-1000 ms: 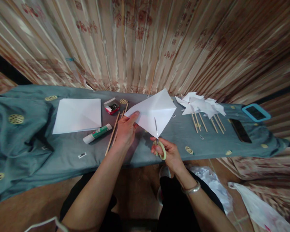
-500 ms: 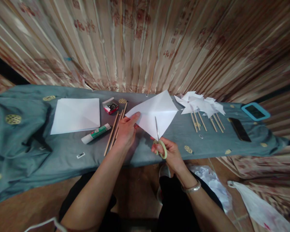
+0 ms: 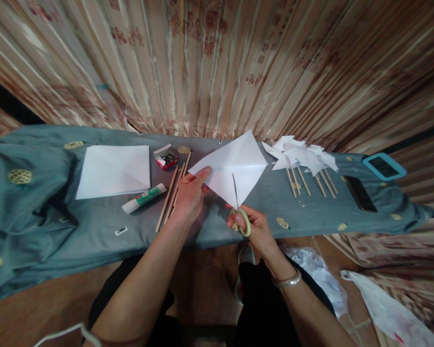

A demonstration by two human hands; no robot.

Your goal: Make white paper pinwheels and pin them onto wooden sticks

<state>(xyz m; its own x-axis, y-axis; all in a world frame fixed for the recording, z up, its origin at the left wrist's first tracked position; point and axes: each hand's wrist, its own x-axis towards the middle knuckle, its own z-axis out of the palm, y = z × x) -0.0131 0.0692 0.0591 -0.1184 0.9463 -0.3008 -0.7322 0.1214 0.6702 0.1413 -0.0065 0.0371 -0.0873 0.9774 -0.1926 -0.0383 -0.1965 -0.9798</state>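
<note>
A creased white sheet of paper [image 3: 244, 156] is pinched at its left corner by my left hand [image 3: 191, 193], thumb on top. My right hand [image 3: 251, 224] grips a pair of scissors [image 3: 244, 221] with pale green handles. One blade lies over the paper, pointing inward from its near corner; the other blade is hidden, seemingly beneath the sheet. Just left of my left hand lie several wooden sticks [image 3: 167, 198]. Beyond them are a glue stick [image 3: 144, 197] and a small open red box [image 3: 165, 158] holding small dark pieces.
A stack of white paper [image 3: 114, 171] lies on the left of the cloth-covered table [image 3: 94, 226]. Several paper pinwheels [image 3: 300, 153] on sticks lie to the right, near a dark phone [image 3: 359, 193] and a blue-framed device [image 3: 384, 166]. Plastic bags [image 3: 314, 270] sit on the floor.
Almost nothing differs. The paper's far corner sits slightly higher in view, and the whole scene has shifted a little; both hands keep their holds.
</note>
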